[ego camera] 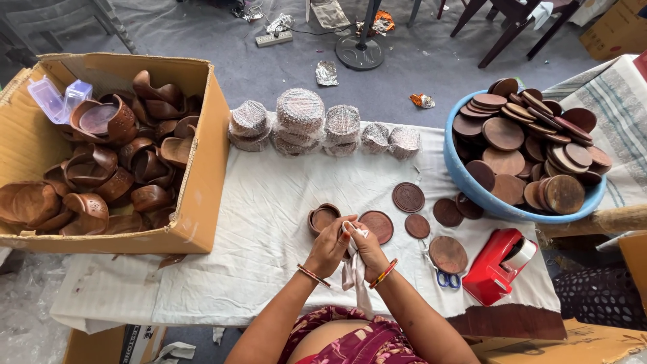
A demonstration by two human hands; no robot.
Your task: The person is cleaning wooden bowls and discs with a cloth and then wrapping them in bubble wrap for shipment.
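On a table (269, 269) draped in white cloth over a grey, littered floor (404, 74), the left hand (328, 248) and right hand (368, 246) pinch a white rag (353, 269) together near the front edge — round, smooth wooden discs (408, 197) beside them.

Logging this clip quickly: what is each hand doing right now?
Left hand: closed on the white cloth, beside the wooden holder.
Right hand: closed on the same cloth, at its top end.
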